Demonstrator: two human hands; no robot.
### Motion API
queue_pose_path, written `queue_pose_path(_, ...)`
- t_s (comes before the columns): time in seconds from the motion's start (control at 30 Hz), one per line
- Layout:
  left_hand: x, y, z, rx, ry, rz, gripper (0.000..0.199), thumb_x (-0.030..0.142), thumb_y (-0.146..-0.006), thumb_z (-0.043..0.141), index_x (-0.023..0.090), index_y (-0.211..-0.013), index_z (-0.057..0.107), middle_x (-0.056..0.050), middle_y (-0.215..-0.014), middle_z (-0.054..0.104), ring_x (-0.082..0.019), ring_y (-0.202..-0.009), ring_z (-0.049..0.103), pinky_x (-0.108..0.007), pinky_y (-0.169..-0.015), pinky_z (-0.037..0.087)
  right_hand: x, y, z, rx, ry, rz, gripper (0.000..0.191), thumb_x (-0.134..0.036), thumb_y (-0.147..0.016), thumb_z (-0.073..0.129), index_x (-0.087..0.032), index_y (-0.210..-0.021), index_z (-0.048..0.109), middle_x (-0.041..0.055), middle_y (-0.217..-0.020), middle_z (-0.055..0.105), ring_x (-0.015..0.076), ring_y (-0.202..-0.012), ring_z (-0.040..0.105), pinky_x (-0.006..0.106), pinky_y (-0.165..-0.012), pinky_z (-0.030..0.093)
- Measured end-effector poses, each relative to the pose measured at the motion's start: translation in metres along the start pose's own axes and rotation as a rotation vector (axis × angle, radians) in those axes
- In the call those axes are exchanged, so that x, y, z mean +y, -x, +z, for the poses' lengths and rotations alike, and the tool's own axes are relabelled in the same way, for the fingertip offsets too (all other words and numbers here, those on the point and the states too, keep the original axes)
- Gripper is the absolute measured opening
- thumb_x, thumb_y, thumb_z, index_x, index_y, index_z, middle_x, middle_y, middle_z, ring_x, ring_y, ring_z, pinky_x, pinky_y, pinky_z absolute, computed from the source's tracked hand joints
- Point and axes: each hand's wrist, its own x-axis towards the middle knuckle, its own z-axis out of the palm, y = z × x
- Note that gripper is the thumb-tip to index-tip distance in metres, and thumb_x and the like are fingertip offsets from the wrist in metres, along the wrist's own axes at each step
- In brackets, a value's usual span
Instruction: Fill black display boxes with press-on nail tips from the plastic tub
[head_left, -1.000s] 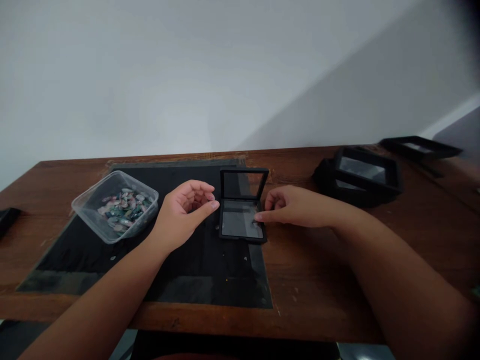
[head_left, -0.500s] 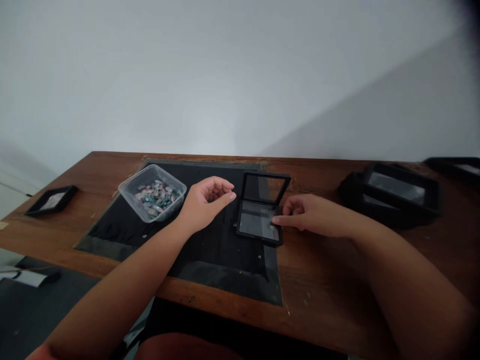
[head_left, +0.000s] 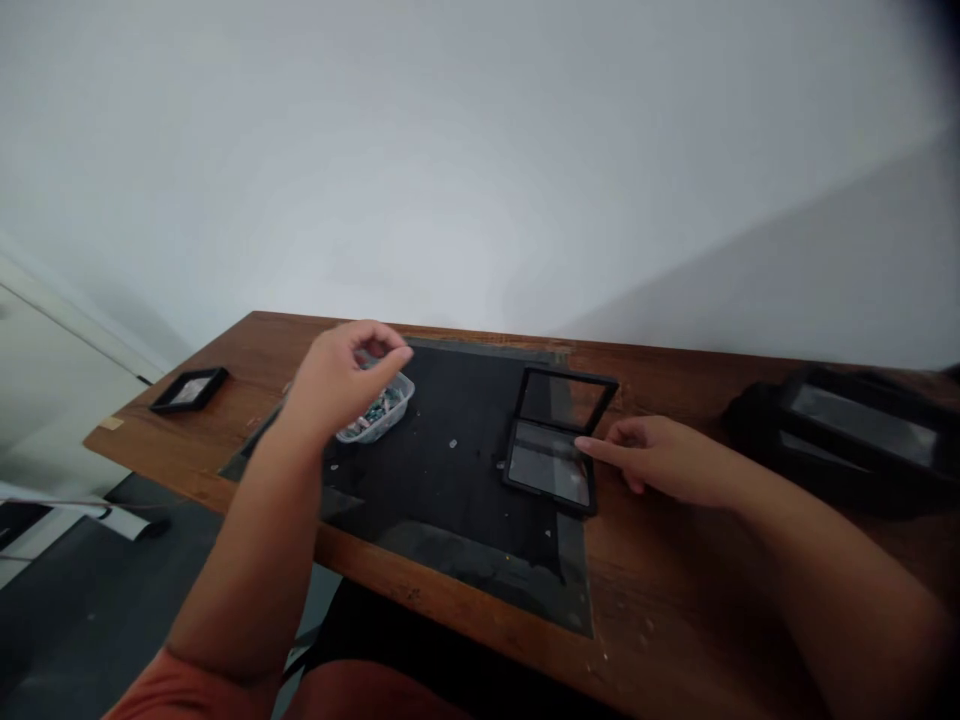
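Observation:
A clear plastic tub (head_left: 405, 400) holding several small green, pink and white pieces stands on a black mat (head_left: 442, 500). Above the tub is my left hand (head_left: 341, 375), its fingers curled with thumb and fingertip close together; whether anything small is between them cannot be made out. A black case (head_left: 551, 490) with a clear window lies opened on the mat's right part, its framed lid (head_left: 525, 395) tilted up. My right hand (head_left: 637, 455) rests at the case's right edge, the index finger stretched onto it and the other fingers loosely bent.
On the right lies a stack of black frames (head_left: 862, 420) with clear windows. A small black frame (head_left: 189, 390) sits at the wooden table's (head_left: 255, 350) left end. A tiny clear piece (head_left: 453, 443) lies mid-mat. A pale wall (head_left: 450, 150) rises behind.
My left hand has moved left from beside the case to over the tub. The view has shifted left. A tiny clear piece now shows on the mat where my left hand was.

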Motion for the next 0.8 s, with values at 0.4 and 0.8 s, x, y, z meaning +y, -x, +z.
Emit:
queue_pose_path(0.4, -0.054, -0.017, -0.005, -0.620, -0.516, -0.278, 0.032, 0.039, -0.103, 0.070, 0.019, -0.129, 0.069, -0.011, -0.134, 0.070, -0.026, -0.117, 0.070, -0.048, -0.101, 0.062, 0.004, -0.004, 0.007, 0.043, 0.040, 0.021, 0.062, -0.079, -0.091, 0.050, -0.024, -0.065, 0.053, 0.0058, -0.060, 0.065, 0.0147, -0.044, 0.050, 0.031, -0.048, 0.038)
queue_pose_path(0.8, -0.047, -0.015, -0.032, -0.361, -0.307, -0.183, 0.033, 0.043, -0.106, 0.063, 0.016, -0.124, 0.070, -0.008, -0.114, 0.075, -0.022, -0.101, 0.072, -0.041, -0.091, 0.060, -0.004, 0.002, 0.006, 0.074, 0.064, 0.026, 0.056, -0.069, -0.096, 0.051, -0.023, -0.067, 0.056, 0.0047, -0.060, 0.065, 0.0142, -0.048, 0.052, 0.029, -0.051, 0.038)
